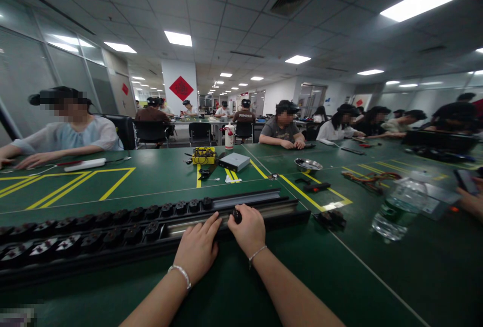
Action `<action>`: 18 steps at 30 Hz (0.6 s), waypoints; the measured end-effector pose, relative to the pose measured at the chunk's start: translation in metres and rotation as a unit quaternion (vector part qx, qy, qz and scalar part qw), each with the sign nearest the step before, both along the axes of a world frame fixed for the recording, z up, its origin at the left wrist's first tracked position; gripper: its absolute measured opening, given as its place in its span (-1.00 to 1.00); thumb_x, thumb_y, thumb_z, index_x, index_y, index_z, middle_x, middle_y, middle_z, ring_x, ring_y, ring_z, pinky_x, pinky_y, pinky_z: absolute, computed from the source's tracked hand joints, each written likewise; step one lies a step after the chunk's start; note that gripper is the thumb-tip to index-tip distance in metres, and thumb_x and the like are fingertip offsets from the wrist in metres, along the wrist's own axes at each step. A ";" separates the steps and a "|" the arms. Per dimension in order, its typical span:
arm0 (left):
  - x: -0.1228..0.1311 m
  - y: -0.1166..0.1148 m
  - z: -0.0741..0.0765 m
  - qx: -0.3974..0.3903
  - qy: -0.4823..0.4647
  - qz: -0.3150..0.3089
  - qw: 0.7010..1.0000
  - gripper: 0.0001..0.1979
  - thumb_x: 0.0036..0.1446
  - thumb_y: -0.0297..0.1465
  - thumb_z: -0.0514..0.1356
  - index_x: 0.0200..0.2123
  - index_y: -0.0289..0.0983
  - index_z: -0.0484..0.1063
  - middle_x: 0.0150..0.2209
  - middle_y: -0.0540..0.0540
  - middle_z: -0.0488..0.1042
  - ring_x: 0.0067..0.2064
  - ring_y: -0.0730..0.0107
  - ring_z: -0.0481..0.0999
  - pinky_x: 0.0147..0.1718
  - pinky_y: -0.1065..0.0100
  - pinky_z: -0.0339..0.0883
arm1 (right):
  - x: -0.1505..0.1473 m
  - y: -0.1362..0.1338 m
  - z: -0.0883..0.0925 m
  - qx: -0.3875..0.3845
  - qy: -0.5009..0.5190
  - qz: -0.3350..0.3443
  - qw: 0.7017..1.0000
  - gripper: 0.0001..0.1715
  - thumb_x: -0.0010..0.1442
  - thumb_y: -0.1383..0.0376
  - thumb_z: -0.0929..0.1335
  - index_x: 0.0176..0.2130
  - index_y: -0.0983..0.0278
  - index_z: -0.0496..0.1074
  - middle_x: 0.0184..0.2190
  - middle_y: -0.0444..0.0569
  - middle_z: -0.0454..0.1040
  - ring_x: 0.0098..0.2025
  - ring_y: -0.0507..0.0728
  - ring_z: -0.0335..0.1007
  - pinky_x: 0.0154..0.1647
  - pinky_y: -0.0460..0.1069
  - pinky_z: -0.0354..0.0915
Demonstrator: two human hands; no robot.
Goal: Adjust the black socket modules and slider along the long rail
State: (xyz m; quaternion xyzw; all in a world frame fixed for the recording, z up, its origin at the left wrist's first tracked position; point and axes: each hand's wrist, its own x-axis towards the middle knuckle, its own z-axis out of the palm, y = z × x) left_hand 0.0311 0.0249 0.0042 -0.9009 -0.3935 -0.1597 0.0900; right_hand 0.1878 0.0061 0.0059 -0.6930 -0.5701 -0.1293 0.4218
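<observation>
Two long black rails (pixel 298 215) lie side by side on the green table, each with a shiny strip along its channel. Several round black socket modules (pixel 133 234) sit in a row along the left part of each rail. My left hand (pixel 196 247) rests on the near rail with its fingers stretched out, just right of the last near module. Beside it, my right hand (pixel 248 230) is closed on a small black part (pixel 237 215) at the near rail; my fingers cover most of this part.
A clear water bottle (pixel 399 209) stands to the right. Farther back are a metal bowl (pixel 308 165), a grey box (pixel 234 161), a yellow box (pixel 204 155) with black cables, and bundled wires (pixel 372 181). Co-workers sit around the table, one at the left (pixel 75 131).
</observation>
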 end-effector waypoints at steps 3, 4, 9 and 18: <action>0.001 0.000 0.000 -0.001 -0.003 -0.002 1.000 -0.46 -0.01 -0.45 0.02 0.11 -0.14 0.13 0.20 0.04 0.10 -0.11 0.29 0.33 -0.15 0.21 0.16 | 0.001 0.000 0.000 0.002 -0.002 -0.002 1.000 -0.80 -0.02 0.28 0.28 -0.33 0.26 0.42 -0.39 -0.05 0.47 -0.25 0.11 0.35 -0.09 -0.01 0.12; 0.001 0.001 0.000 0.000 -0.005 -0.002 1.000 -0.46 0.00 -0.45 0.01 0.11 -0.14 0.13 0.20 0.04 0.10 -0.11 0.29 0.33 -0.15 0.21 0.16 | 0.001 0.001 -0.001 0.003 -0.002 -0.002 1.000 -0.80 -0.02 0.28 0.28 -0.33 0.26 0.42 -0.39 -0.05 0.47 -0.25 0.11 0.35 -0.09 -0.01 0.12; 0.001 0.001 0.000 -0.004 -0.003 0.001 1.000 -0.45 -0.01 -0.44 0.02 0.11 -0.13 0.13 0.20 0.02 0.11 -0.10 0.29 0.33 -0.14 0.22 0.15 | 0.000 0.001 -0.002 0.001 -0.007 -0.006 1.000 -0.80 -0.02 0.28 0.29 -0.33 0.26 0.42 -0.38 -0.05 0.47 -0.25 0.11 0.34 -0.10 -0.01 0.12; 0.000 0.000 -0.002 -0.003 -0.005 -0.002 1.000 -0.44 -0.01 -0.45 0.02 0.12 -0.14 0.12 0.21 0.02 0.09 -0.09 0.28 0.33 -0.13 0.21 0.15 | 0.001 0.001 -0.003 0.000 -0.004 -0.008 1.000 -0.78 0.00 0.28 0.28 -0.30 0.28 0.41 -0.35 -0.03 0.47 -0.24 0.11 0.34 -0.08 -0.02 0.12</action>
